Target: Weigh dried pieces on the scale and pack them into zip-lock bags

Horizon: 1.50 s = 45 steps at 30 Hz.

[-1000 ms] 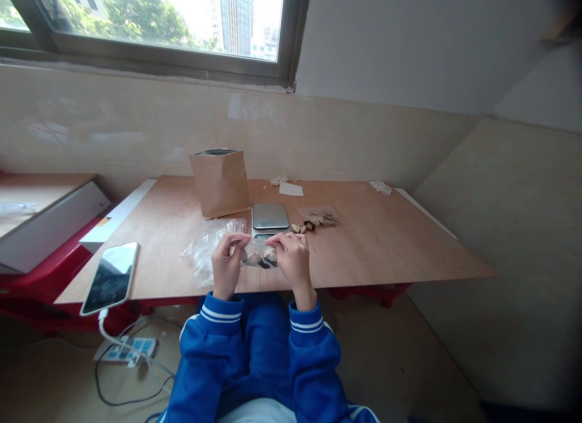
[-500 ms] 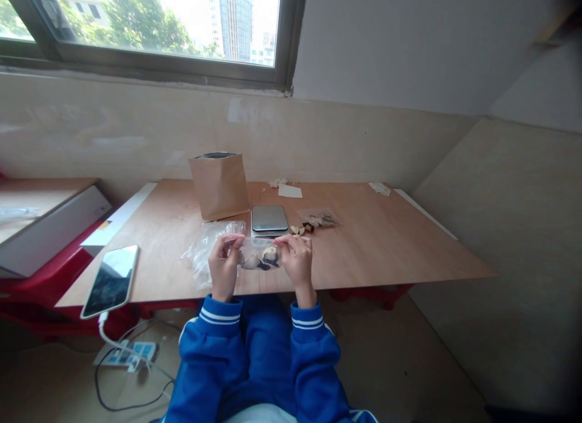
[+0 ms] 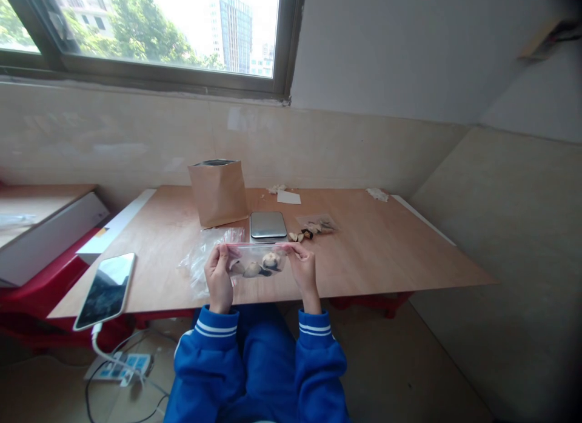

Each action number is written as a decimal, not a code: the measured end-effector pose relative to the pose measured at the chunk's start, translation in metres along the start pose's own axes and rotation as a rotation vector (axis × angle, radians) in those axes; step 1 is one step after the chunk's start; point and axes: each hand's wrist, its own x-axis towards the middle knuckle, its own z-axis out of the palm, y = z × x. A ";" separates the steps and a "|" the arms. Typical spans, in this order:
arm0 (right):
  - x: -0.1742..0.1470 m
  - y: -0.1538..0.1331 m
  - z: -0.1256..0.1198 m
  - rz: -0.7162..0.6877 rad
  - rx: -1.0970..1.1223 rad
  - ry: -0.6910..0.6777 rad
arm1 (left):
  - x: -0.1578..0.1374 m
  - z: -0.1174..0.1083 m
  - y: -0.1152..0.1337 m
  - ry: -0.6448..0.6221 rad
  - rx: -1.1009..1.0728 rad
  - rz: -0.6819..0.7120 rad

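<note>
A small clear zip bag (image 3: 248, 253) with a pink-red strip along its top is stretched level between my two hands, over the table's front edge. Inside it lie several pale and dark pieces that look like dried mushroom. My left hand (image 3: 219, 282) pinches the bag's left top corner. At the right top corner, the fingers of my right hand (image 3: 304, 271) are closed on the strip. Just beyond the bag sits a flat scale (image 3: 268, 224) with a silver plate. Similar loose pieces (image 3: 297, 236) lie right of the scale, beside another filled clear bag (image 3: 321, 223).
A brown paper pouch (image 3: 218, 196) stands behind and left of the scale. Clear plastic bags (image 3: 194, 268) lie left of my left hand. A phone (image 3: 107, 289) with a charging cable rests at the table's left edge. White scraps (image 3: 377, 194) lie along the back.
My hands have moved apart, pulling the bag's top edge straight, so more of its strip shows. The whole view has tilted slightly upward.
</note>
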 end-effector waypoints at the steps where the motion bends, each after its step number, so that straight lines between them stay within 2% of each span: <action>1: 0.000 0.000 0.002 0.025 0.034 0.005 | 0.000 0.000 0.000 0.002 -0.028 -0.027; 6: 0.005 -0.003 0.011 0.085 0.042 0.157 | 0.004 0.001 0.003 -0.052 -0.100 -0.155; 9: 0.014 0.003 0.000 0.106 0.001 0.254 | 0.009 -0.001 0.002 -0.155 -0.039 -0.208; 11: 0.028 0.012 -0.022 0.111 -0.043 0.348 | 0.012 -0.005 0.002 -0.204 -0.006 -0.215; 14: 0.059 0.032 -0.074 0.107 -0.200 0.472 | 0.015 -0.012 0.002 -0.173 0.028 -0.197; 17: 0.094 0.054 -0.128 0.139 -0.479 0.446 | 0.018 -0.021 0.003 -0.111 0.050 -0.187; 19: 0.114 0.068 -0.154 0.196 -0.603 0.430 | 0.021 -0.025 0.004 -0.082 0.057 -0.178; 23: 0.137 0.088 -0.179 0.258 -0.677 0.420 | 0.027 -0.029 0.006 -0.053 0.065 -0.157; 27: 0.141 0.097 -0.176 0.263 -0.783 0.490 | 0.032 -0.030 0.004 -0.031 0.079 -0.148; 31: 0.124 0.101 -0.146 0.175 -0.895 0.613 | 0.033 -0.031 0.000 -0.029 0.086 -0.160; 33: 0.109 0.106 -0.124 0.081 -0.961 0.553 | 0.033 -0.031 -0.002 -0.032 0.098 -0.163; 35: 0.093 0.113 -0.106 -0.023 -1.076 0.403 | 0.033 -0.032 -0.002 -0.030 0.111 -0.161; 37: 0.083 0.120 -0.096 -0.030 -1.181 0.310 | 0.033 -0.033 -0.002 -0.024 0.119 -0.163; 39: 0.081 0.126 -0.094 0.050 -1.233 0.324 | 0.034 -0.035 -0.001 -0.015 0.121 -0.170; 42: 0.090 0.128 -0.097 0.155 -1.250 0.429 | 0.035 -0.038 -0.001 0.000 0.121 -0.173; 44: 0.095 0.125 -0.095 0.143 -1.242 0.458 | 0.035 -0.039 -0.002 0.008 0.122 -0.171; 45: 0.096 0.124 -0.091 0.090 -1.227 0.406 | 0.036 -0.039 -0.003 0.011 0.124 -0.170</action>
